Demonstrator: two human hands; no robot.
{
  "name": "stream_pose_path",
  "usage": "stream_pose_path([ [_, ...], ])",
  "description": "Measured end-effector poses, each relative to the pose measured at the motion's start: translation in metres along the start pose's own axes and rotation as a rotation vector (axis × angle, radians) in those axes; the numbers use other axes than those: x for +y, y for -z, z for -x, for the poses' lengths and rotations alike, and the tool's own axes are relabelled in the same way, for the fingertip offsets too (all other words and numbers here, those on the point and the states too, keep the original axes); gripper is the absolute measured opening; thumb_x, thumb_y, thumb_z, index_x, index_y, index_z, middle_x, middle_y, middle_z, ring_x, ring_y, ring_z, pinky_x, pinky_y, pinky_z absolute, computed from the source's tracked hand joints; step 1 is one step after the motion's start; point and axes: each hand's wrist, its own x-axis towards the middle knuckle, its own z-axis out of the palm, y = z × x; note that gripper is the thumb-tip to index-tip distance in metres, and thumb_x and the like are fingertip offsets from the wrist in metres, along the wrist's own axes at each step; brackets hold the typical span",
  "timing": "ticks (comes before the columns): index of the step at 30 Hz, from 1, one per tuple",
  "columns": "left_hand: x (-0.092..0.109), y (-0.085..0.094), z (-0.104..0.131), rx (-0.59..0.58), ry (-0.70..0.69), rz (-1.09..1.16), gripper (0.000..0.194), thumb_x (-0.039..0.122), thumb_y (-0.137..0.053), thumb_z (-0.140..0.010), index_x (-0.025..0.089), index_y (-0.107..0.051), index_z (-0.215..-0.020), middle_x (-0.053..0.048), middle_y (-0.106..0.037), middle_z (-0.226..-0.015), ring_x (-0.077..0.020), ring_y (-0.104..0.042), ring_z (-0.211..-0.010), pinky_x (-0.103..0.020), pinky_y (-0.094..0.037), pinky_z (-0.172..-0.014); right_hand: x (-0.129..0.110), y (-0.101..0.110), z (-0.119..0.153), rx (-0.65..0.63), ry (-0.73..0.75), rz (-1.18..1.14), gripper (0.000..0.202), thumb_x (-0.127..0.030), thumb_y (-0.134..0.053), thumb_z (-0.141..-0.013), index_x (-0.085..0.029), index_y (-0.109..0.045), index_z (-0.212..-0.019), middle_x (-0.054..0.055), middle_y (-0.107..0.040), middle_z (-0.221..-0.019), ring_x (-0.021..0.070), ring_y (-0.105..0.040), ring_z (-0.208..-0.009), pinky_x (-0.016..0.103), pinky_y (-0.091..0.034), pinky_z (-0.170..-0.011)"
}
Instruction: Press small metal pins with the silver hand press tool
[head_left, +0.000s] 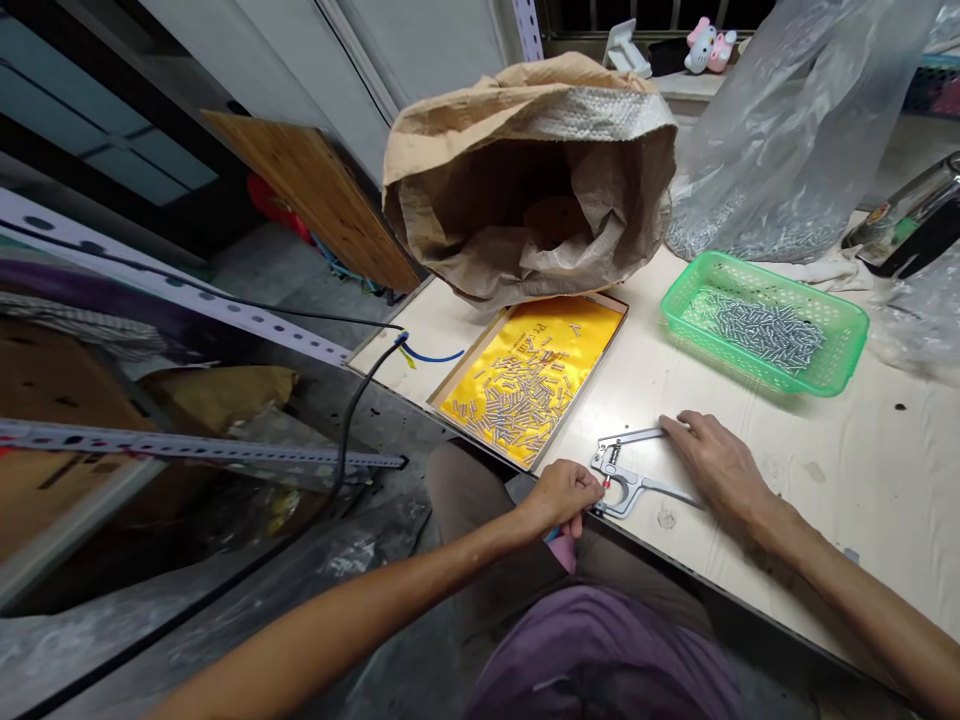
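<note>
Our left grip (568,492) is clenched, fingertips pinched at the nine o'clock end of the silver hand tool (636,482), right by its red bit (607,484); whether it pinches some small piece, we cannot tell. Our right grip (716,460), at three o'clock, is loosely wrapped over the two spread handles, so it is grasping the tool, which rests near the edge of the tabletop (862,470). We judge the work to be partway along — loose metal pieces (517,415) lie in the yellow-lined tray (585,320), between ten and eleven o'clock from the tool, and a second heap (772,335) sits in the green basket (847,335), between one and two. Which lot is done and which is left does not show, and neither container looks used up. Counting, we have one hand tool, one tray, one basket, one gaping paper sack (442,135) at eleven o'clock, and one clear plastic bag (795,110) at one, with more small pieces at its bottom. As for the pieces themselves — they overlap in dense piles, too many and too small for us to number.
</note>
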Motion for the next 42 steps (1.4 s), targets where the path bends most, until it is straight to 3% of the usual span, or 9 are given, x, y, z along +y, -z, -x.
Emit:
stream_pose_path([
  [3, 0.001, 0.000, 0.002, 0.004, -0.020, -0.014, 0.013, 0.020, -0.048, -0.077, 0.014, -0.057, -0.069, 0.007, -0.047, -0.033, -0.0079, -0.044, -0.030, -0.015, -0.034, -0.038, 0.007, -0.005, -0.019, -0.045, 0.067, 0.058, 0.022, -0.008, -0.041, -0.088, -0.017, -0.060, -0.096, 0.008, -0.059, -0.088, 0.0208, -0.047, -0.080, 0.031, -0.034, -0.067],
  [6, 0.001, 0.000, 0.003, 0.005, -0.036, -0.032, 0.015, 0.020, -0.047, -0.077, 0.013, -0.059, -0.071, 0.007, -0.047, -0.034, -0.0080, -0.044, -0.030, -0.015, -0.035, -0.038, 0.011, -0.007, -0.027, -0.022, 0.144, 0.102, 0.020, -0.009, -0.043, -0.089, -0.016, -0.059, -0.079, 0.008, -0.058, -0.078, 0.0215, -0.045, -0.079, 0.033, -0.029, -0.068],
  [26, -0.001, -0.008, -0.002, -0.030, -0.013, 0.018, 0.013, 0.016, -0.046, -0.074, 0.014, -0.058, -0.069, 0.005, -0.051, -0.035, -0.0111, -0.051, -0.032, -0.016, -0.038, -0.038, 0.015, -0.003, -0.013, -0.001, 0.172, 0.048, 0.022, -0.010, -0.042, -0.090, -0.017, -0.057, -0.076, 0.006, -0.057, -0.076, 0.0194, -0.043, -0.073, 0.032, -0.029, -0.067],
  [32, -0.004, -0.008, -0.004, -0.028, -0.028, 0.026, 0.012, 0.016, -0.047, -0.075, 0.013, -0.058, -0.072, 0.004, -0.053, -0.036, -0.0116, -0.053, -0.033, -0.016, -0.037, -0.038, 0.013, -0.002, 0.001, -0.030, 0.122, -0.036, 0.026, -0.018, -0.035, -0.094, -0.016, -0.060, -0.086, 0.008, -0.057, -0.079, 0.0204, -0.046, -0.076, 0.032, -0.032, -0.067],
  [34, -0.002, -0.008, -0.003, -0.028, -0.029, 0.024, 0.012, 0.016, -0.047, -0.075, 0.013, -0.058, -0.072, 0.004, -0.053, -0.036, -0.0121, -0.054, -0.034, -0.016, -0.038, -0.039, 0.011, 0.001, 0.008, -0.036, 0.131, -0.097, 0.029, -0.036, -0.040, -0.094, -0.015, -0.059, -0.097, 0.009, -0.058, -0.087, 0.0218, -0.047, -0.080, 0.033, -0.034, -0.068],
  [36, -0.001, -0.008, -0.002, -0.026, -0.036, 0.024, 0.012, 0.016, -0.047, -0.075, 0.013, -0.059, -0.073, 0.005, -0.052, -0.035, -0.0122, -0.054, -0.034, -0.016, -0.038, -0.039, 0.007, 0.004, 0.014, -0.040, 0.145, -0.127, 0.052, -0.057, -0.045, -0.086, -0.012, -0.056, -0.110, 0.013, -0.057, -0.095, 0.0247, -0.047, -0.085, 0.035, -0.036, -0.071],
  [38, 0.002, -0.008, -0.001, -0.033, -0.041, 0.020, 0.011, 0.017, -0.048, -0.076, 0.013, -0.058, -0.071, 0.005, -0.052, -0.035, -0.0121, -0.053, -0.034, -0.016, -0.038, -0.040, 0.002, 0.005, 0.020, -0.038, 0.138, -0.116, 0.072, -0.068, -0.048, -0.078, -0.009, -0.052, -0.118, 0.016, -0.057, -0.100, 0.0279, -0.047, -0.089, 0.039, -0.038, -0.073],
  [42, 0.004, -0.005, -0.002, -0.078, -0.002, 0.012, 0.013, 0.019, -0.048, -0.079, 0.014, -0.056, -0.070, 0.004, -0.051, -0.038, -0.0128, -0.053, -0.036, -0.018, -0.040, -0.042, -0.004, 0.000, 0.029, -0.022, 0.089, -0.078, 0.063, -0.057, -0.050, -0.083, -0.008, -0.049, -0.122, 0.018, -0.057, -0.102, 0.0294, -0.048, -0.091, 0.040, -0.041, -0.074],
])
